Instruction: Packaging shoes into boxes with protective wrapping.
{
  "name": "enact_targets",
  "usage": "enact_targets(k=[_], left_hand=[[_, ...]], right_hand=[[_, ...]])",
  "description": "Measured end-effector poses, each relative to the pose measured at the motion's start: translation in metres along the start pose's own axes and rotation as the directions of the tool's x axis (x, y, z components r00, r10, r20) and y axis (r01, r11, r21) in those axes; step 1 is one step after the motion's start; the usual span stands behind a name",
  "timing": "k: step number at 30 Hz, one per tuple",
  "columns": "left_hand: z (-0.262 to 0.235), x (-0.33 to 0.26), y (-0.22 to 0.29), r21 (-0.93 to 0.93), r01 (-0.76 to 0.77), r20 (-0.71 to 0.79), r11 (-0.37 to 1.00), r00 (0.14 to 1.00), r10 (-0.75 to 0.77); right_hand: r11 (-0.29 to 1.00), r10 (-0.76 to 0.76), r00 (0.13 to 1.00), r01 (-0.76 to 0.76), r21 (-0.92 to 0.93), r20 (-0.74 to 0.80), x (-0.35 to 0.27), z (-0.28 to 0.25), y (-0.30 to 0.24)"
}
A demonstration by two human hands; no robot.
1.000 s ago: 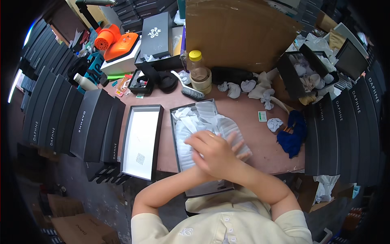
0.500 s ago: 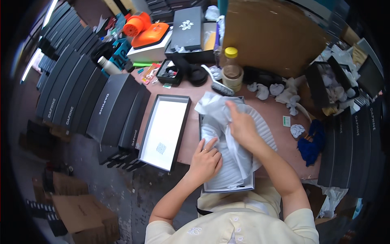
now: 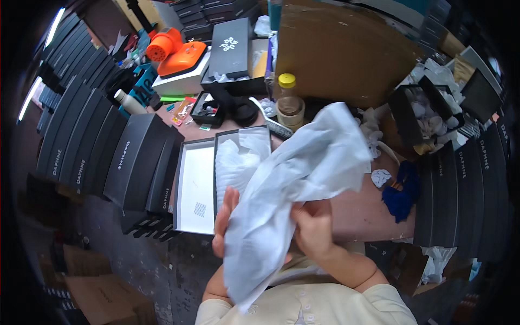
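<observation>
A long bundle of white tissue paper [image 3: 298, 168] is held up slantwise in front of me; whatever is inside it is hidden. My right hand [image 3: 314, 225] is closed on its right edge, thumb uppermost. My left hand [image 3: 225, 222] stands at the bundle's left side with its fingers stretched out, partly covered by the paper. Behind the bundle lies a dark open shoe box [image 3: 215, 162] with ribbed white padding [image 3: 232, 165] and more tissue in it. Close on its left is the dark-edged box lid [image 3: 192, 176], its white inside facing up.
Dark shoe boxes [image 3: 143, 157] are stacked at left, and more boxes [image 3: 460, 189] at right. At the back stand an orange hot-air device [image 3: 179, 54], a yellow-capped bottle [image 3: 287, 89] and a large cardboard sheet [image 3: 341, 54]. A blue cloth [image 3: 402, 189] lies on the table's right.
The tissue bundle has come up out of the box, toward me, in my right hand. The box has shifted left, up against the lid. My left hand has moved left off the padding.
</observation>
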State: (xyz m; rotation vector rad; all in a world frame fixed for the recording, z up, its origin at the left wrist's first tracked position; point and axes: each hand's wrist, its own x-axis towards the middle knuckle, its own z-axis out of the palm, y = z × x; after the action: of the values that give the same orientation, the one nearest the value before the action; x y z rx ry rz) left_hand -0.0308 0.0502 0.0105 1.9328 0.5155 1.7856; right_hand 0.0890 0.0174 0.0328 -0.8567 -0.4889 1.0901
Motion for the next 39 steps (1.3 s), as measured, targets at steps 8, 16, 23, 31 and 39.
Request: enact_targets(k=[8, 16, 23, 31, 39], left_hand=[[0.032, 0.027, 0.019, -0.461, 0.262, -0.291, 0.848, 0.858, -0.423], [0.045, -0.003, 0.018, -0.53, 0.446, -0.118, 0.721, 0.804, -0.583], [0.052, -0.001, 0.021, -0.713, 0.593, -0.04, 0.374, 0.498, -0.866], [0.047, -0.017, 0.021, -0.567, 0.717, 0.047, 0.406, 0.52, -0.853], [-0.002, 0.003, -0.007, -0.148, 0.655, 0.179, 0.741, 0.755, -0.631]], right_hand=[[0.752, -0.348, 0.921, 0.386, -0.534, 0.176, -0.004, -0.09, -0.07], [0.732, -0.179, 0.96, 0.275, -0.624, 0.214, -0.026, -0.161, -0.114], [0.555, 0.098, 0.865, 0.363, -0.748, 0.492, -0.04, -0.165, -0.119], [0.772, 0.241, 0.935, -0.024, -0.635, 0.258, -0.053, -0.165, -0.084], [0.949, 0.315, 0.94, -0.314, -0.024, 0.134, -0.061, -0.197, -0.036]])
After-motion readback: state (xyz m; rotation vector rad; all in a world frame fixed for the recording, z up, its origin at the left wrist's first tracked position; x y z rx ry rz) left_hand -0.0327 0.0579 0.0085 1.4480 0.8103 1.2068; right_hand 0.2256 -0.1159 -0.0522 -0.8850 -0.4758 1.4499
